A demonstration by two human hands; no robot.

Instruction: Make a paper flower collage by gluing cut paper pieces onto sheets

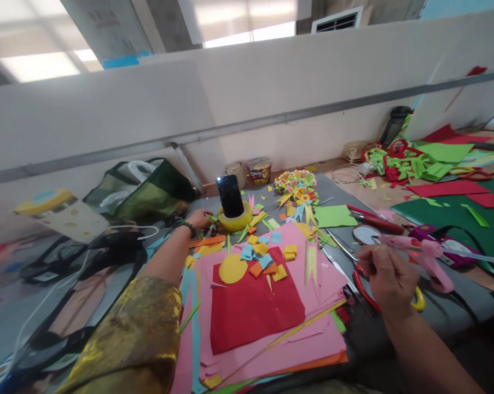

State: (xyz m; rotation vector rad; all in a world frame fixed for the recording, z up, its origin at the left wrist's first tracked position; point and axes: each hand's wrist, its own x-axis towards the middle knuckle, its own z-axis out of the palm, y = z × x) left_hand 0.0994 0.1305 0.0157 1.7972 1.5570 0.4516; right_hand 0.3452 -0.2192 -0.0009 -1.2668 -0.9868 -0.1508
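Note:
My left hand (201, 219) reaches out to the left of a yellow tape roll (235, 220), on which a dark phone (229, 196) stands upright. Its fingers touch small green scraps; whether they grip one is too small to tell. My right hand (388, 273) is closed, fingers curled together, beside a pink glue gun (431, 254) and over red-handled scissors (364, 293). Anything in its fingers is hidden. Between the hands, a red sheet (253, 317) lies on pink sheets (308, 339), with a yellow circle (233, 268) and several small yellow, orange and blue squares (265, 261) on top.
Colourful paper rosettes (298, 186) and a noodle cup (259, 171) stand near the wall. A green bag (148, 189) sits at the back left. Green and red scraps (419, 161) pile up at the back right. A metal ruler (341, 244) lies right of the pink sheets.

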